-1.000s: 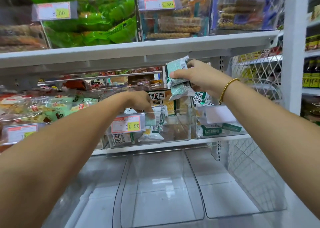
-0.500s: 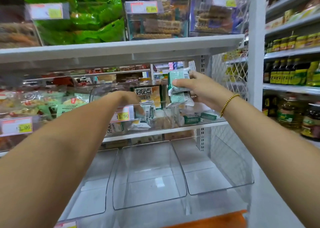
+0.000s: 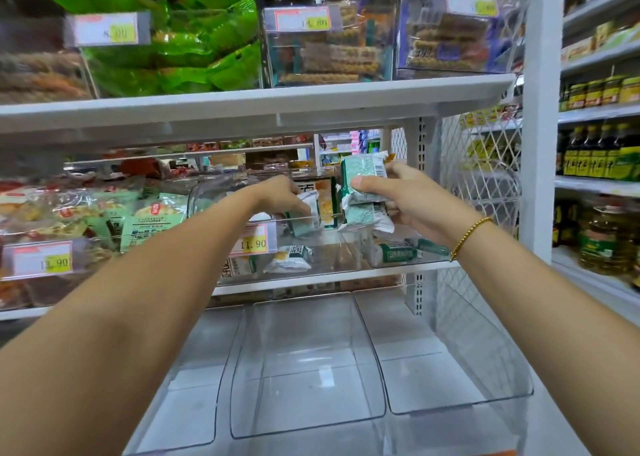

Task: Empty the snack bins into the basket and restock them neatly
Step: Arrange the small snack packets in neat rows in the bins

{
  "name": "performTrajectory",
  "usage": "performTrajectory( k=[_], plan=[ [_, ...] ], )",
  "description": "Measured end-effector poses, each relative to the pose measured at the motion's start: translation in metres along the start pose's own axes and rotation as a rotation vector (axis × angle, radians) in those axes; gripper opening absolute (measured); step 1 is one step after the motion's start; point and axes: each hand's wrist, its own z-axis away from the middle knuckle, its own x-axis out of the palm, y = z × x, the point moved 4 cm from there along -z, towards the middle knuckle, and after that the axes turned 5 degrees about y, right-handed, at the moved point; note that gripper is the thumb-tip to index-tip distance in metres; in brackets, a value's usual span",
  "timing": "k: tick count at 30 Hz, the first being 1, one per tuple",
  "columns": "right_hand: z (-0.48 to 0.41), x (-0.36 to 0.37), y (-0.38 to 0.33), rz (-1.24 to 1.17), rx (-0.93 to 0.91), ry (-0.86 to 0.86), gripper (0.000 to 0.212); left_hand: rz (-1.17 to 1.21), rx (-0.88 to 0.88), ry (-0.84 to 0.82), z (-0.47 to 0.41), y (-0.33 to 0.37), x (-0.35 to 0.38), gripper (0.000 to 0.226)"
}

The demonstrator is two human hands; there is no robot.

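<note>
Snack packets (image 3: 362,182) stay clamped under the right hand's (image 3: 412,206) thumb, centre frame; left hand (image 3: 282,197) fingers now pinch another inside the middle bin (image 3: 332,254), so emptying continues.

We are reaching our left hand (image 3: 284,197) into the middle-shelf snack bin (image 3: 311,261), behind its price tag (image 3: 254,244), gripping a packet (image 3: 308,209). Just right, our right hand (image 3: 412,202) is holding stacked packets (image 3: 362,185) above the neighbouring bin (image 3: 436,260). Three bins (image 3: 308,414) are sitting side by side below.
</note>
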Motion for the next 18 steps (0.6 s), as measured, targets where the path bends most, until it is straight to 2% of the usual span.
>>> performTrajectory(
  k=[4,7,9,11,14,15,16,18],
  plan=[
    [0.009,0.003,0.002,-0.035,-0.003,0.011,0.096,0.296,0.065,0.285,0.047,0.016,-0.035,0.031],
    [0.034,0.006,0.004,-0.092,0.02,-0.011,0.105,0.436,0.126,0.514,0.113,0.025,-0.05,0.033],
    [0.057,0.008,0.011,-0.119,0.052,-0.079,0.113,0.463,0.14,0.555,0.159,0.025,-0.041,0.036],
    [0.083,0.009,0.028,-0.124,0.122,-0.173,0.114,0.511,0.127,0.483,0.199,0.018,-0.012,0.038],
    [0.128,0.022,0.081,-0.185,0.265,-0.379,0.053,0.557,0.012,0.26,0.243,0.001,0.062,0.038],
    [0.145,0.03,0.101,-0.172,0.333,-0.439,0.047,0.558,-0.053,0.184,0.255,-0.006,0.092,0.038],
    [0.159,0.037,0.129,-0.137,0.408,-0.476,0.055,0.538,-0.115,0.12,0.267,-0.012,0.123,0.038],
    [0.188,0.052,0.18,-0.074,0.576,-0.507,0.09,0.485,-0.214,-0.002,0.287,-0.024,0.187,0.042]
  ],
)
